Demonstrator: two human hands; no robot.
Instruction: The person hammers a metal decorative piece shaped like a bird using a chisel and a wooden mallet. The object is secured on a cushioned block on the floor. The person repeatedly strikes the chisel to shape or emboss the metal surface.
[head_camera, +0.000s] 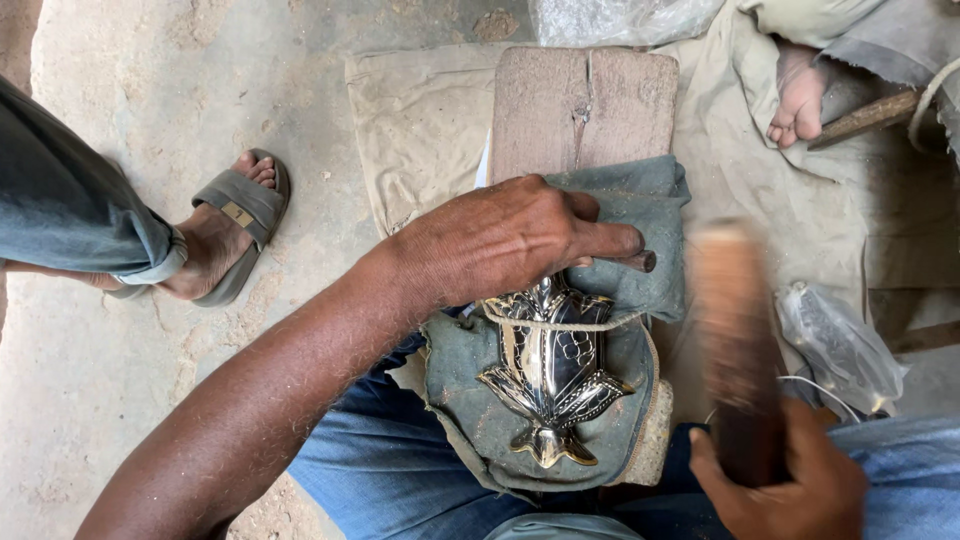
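Workpiece: on the green cloth pad (470, 400), over the person's lap, lies a shiny engraved metal piece (553, 370) shaped like a flower or leaf, its narrow flared foot pointing toward the person. A thin cord (560, 324) crosses its upper end.

Left hand: just above the metal piece, the left hand (500, 240) is closed in a firm fist round a slim punch or chisel (636, 261). Only the tool's blunt end shows beyond the forefinger; the working tip is hidden under the hand, so I cannot tell exactly where it bears on the metal.

Right hand: to the right of the metal piece, the right hand (790, 490) is wrapped round the lower end of a wooden mallet (735, 350). The mallet is blurred, so it is in motion, and stands apart from the chisel's end.

Doing it well (a judgement): keep the left fist braced low on the padding so the tool does not skate across the polished face; strike the tool's end squarely, with light even blows; let the cord and cloth hold the piece from shifting.

Surroundings: beyond the metal piece a worn wooden block (585, 105) lies on a tan sheet (420, 110); far left of it, a sandalled foot (225, 235); far right, a small bare foot (798, 95) and a plastic bag (840, 345).
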